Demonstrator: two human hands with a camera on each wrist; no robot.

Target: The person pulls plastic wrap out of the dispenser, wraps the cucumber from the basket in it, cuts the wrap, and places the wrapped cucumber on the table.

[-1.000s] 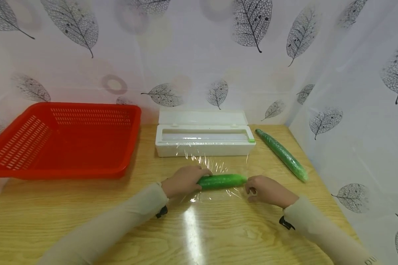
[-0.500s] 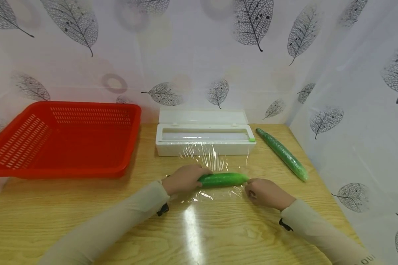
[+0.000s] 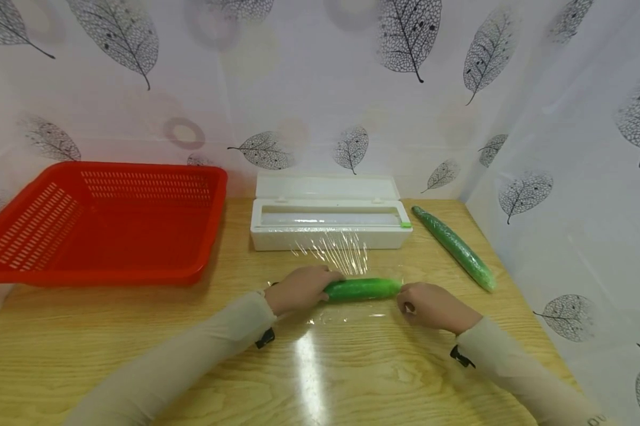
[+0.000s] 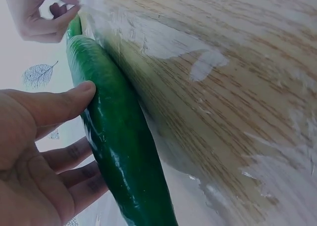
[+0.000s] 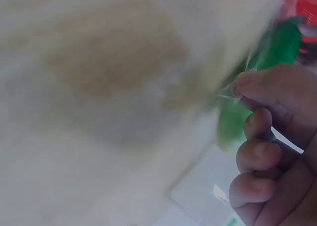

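A green cucumber (image 3: pixel 363 289) lies crosswise in the middle of the table on clear cling film (image 3: pixel 341 254), which stretches from the white dispenser (image 3: pixel 330 238). My left hand (image 3: pixel 301 289) grips the cucumber's left part, thumb on one side and fingers on the other, as the left wrist view shows; the hand hides that end in the head view. At the paler right end, my right hand (image 3: pixel 431 305) pinches an edge of the film between thumb and index finger. In the right wrist view, the film puckers at the thumb tip (image 5: pixel 242 84), with the other fingers curled.
Behind the film stands the dispenser with its lid up and a small green slider at its right. A second cucumber (image 3: pixel 454 248), wrapped in film, lies at the right. A red plastic basket (image 3: pixel 205 269) occupies the left back; a leaf-patterned curtain (image 3: pixel 309 89) rises behind.
The creases in the film between dispenser and cucumber have shifted. My right hand has closed its pinch at the cucumber's end and moved slightly; the left hand keeps its grip.
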